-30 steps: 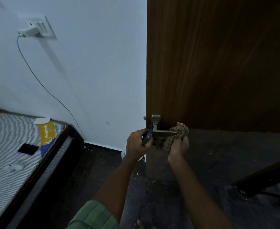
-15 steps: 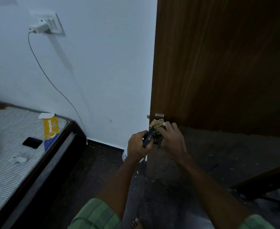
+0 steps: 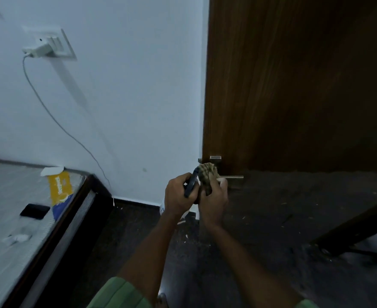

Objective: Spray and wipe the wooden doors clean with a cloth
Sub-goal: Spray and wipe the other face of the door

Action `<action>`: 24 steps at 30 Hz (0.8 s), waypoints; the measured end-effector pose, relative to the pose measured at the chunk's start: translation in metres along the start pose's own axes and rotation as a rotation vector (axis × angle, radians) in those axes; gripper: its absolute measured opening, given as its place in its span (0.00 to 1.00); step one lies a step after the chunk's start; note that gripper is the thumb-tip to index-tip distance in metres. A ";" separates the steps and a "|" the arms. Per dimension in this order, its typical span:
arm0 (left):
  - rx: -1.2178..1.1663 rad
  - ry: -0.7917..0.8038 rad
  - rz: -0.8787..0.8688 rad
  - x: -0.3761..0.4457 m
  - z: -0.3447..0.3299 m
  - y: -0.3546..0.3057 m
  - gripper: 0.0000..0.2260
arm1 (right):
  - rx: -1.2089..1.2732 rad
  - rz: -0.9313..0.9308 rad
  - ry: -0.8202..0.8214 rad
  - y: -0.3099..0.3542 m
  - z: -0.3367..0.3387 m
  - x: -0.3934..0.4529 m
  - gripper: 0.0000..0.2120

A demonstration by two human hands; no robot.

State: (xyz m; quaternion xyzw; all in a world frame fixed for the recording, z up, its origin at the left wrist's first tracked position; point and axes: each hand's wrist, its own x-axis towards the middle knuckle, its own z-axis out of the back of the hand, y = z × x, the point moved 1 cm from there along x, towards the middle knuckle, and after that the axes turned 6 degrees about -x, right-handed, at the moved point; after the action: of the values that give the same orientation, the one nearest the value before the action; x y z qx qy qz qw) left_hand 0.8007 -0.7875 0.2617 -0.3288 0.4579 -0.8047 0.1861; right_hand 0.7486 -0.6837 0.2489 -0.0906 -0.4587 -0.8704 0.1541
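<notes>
Head view: right hand (image 3: 214,196) bunches a knobbly tan cloth (image 3: 207,175) against the squared metal handle (image 3: 229,177) of the grained wooden door (image 3: 294,85); left hand (image 3: 178,194) grips a dark-triggered spray bottle (image 3: 190,185) just beside it.

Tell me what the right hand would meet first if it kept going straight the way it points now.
Probably the door handle. The right hand grips the cloth bunched against the lever's inner end, at the edge of the wooden door. Pushing on would press the cloth onto the handle, then the door face; depth is unclear.
</notes>
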 end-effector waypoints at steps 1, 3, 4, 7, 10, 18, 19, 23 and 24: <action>-0.004 0.024 -0.005 0.004 0.004 0.006 0.11 | -0.010 -0.002 -0.035 0.003 -0.009 -0.001 0.19; -0.002 0.078 -0.043 0.015 0.014 0.015 0.11 | -0.006 -0.043 -0.110 0.011 -0.028 0.000 0.19; 0.008 0.095 -0.071 0.018 0.018 0.016 0.11 | 0.005 -0.065 -0.146 0.015 -0.034 0.001 0.18; -0.010 0.155 -0.100 0.036 0.032 0.028 0.11 | 0.081 -0.137 -0.249 0.032 -0.056 0.011 0.11; -0.009 0.229 -0.144 0.049 0.041 0.039 0.09 | 0.150 -0.261 -0.250 0.040 -0.074 0.013 0.09; -0.071 0.400 -0.205 0.068 0.036 0.050 0.06 | 0.223 -0.641 -0.220 0.001 -0.120 -0.006 0.09; -0.073 0.421 -0.211 0.070 0.035 0.051 0.05 | 0.214 -0.583 -0.245 0.007 -0.117 -0.004 0.09; -0.073 0.447 -0.206 0.076 0.031 0.055 0.08 | 0.444 -0.492 -0.382 0.041 -0.100 0.005 0.09; -0.074 0.452 -0.205 0.077 0.030 0.056 0.09 | 0.441 -0.487 -0.378 0.039 -0.100 0.005 0.09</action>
State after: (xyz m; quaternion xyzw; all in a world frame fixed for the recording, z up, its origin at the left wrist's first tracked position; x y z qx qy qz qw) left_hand 0.7665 -0.8802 0.2523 -0.1919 0.4813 -0.8552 -0.0157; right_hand 0.7557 -0.7885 0.2244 -0.1024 -0.6636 -0.7298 -0.1289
